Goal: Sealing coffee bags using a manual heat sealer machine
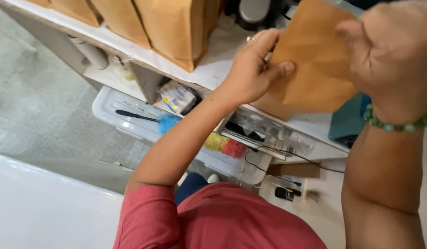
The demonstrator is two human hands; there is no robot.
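Observation:
A flat brown paper bag is held over the white counter, tilted. My left hand grips its left edge, thumb on top, a ring on one finger. My right hand holds the bag's right side from above, with a green bead bracelet on the wrist. Part of the bag is hidden behind my right hand.
Several standing brown paper bags line the counter's far side. Under the counter a white plastic bin carries a colourful duster. A teal object sits at the right, cables hang below, and a white surface fills the lower left.

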